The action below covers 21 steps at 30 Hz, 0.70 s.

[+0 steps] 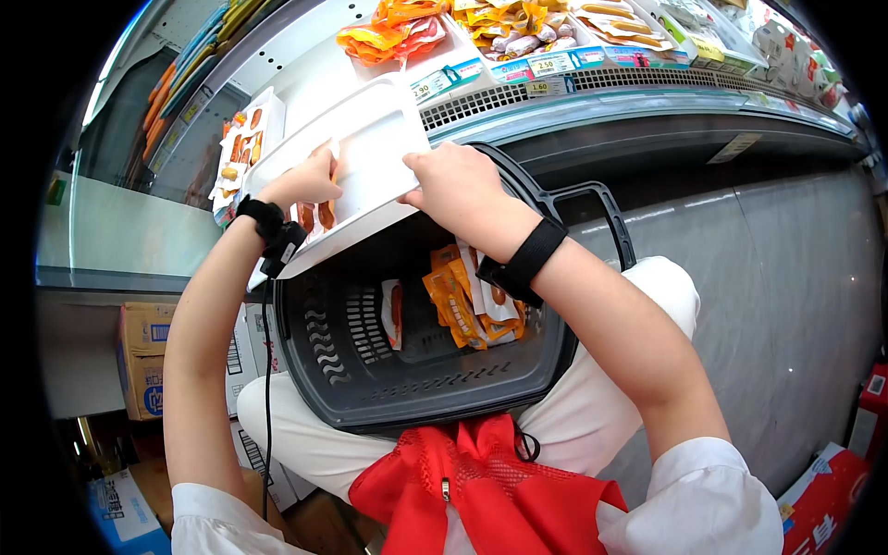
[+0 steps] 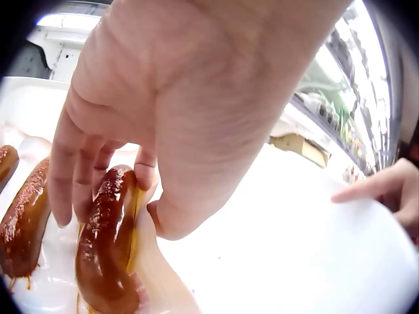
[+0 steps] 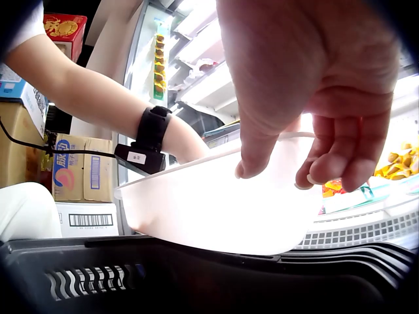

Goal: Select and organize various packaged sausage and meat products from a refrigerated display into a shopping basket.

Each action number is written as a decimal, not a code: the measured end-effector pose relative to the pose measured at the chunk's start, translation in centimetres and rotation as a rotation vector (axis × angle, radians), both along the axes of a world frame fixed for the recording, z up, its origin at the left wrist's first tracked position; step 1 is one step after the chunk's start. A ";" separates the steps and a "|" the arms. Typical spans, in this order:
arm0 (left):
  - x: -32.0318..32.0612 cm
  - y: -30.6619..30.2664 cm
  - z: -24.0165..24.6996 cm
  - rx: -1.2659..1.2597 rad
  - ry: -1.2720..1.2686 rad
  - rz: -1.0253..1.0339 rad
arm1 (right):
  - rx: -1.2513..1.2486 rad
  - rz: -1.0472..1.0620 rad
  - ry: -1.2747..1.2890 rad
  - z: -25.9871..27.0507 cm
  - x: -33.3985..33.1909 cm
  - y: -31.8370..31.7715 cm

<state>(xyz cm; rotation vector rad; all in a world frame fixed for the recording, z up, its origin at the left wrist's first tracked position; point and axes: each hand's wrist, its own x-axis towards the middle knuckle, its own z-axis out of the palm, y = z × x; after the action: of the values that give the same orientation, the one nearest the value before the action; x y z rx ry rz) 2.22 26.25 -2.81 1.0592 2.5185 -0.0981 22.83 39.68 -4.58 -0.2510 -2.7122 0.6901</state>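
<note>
My left hand is inside a white plastic tray, its fingers and thumb around the upper end of a packaged sausage. Beside it in the tray lies another glossy brown sausage, with part of one more at the left wrist view's edge. My right hand grips the tray's near right rim, thumb on one side and fingers on the other. The tray overlaps the far edge of a dark shopping basket. In the basket lie one sausage pack and several orange packs.
Behind the tray runs a refrigerated shelf with trays of orange packs and more sausages. Another sausage tray stands at the left. Cardboard boxes are stacked at the left; the basket's handle sticks out to the right.
</note>
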 end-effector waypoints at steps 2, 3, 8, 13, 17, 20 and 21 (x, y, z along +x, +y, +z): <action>0.6 0.0 1.6 0.017 -0.085 0.128 | 0.000 0.003 0.013 0.0 -0.1 0.0; 0.4 -0.4 1.9 0.139 -0.036 0.106 | -0.002 0.003 0.010 -0.1 -0.2 0.0; 4.2 -3.3 6.1 0.959 0.003 -0.054 | -0.077 0.008 0.024 0.1 -0.3 0.4; 14.3 -9.6 8.7 1.246 -0.442 0.120 | -0.160 0.008 0.051 0.5 -0.7 0.0; 19.6 -10.7 4.1 0.981 -0.829 0.269 | -0.141 -0.028 0.055 0.0 -1.4 -0.7; 19.9 -10.5 0.7 0.807 -0.947 0.338 | -0.109 -0.028 0.069 -0.8 -1.4 -0.8; 19.9 -10.2 -0.5 0.767 -0.959 0.363 | -0.102 -0.031 0.077 -0.8 -1.4 -0.8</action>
<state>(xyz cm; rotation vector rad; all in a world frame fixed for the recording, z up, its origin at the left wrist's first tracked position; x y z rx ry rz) 22.10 16.03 -3.27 0.5963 1.7661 1.2403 21.39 38.89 -5.42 -0.2847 -2.5984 0.8139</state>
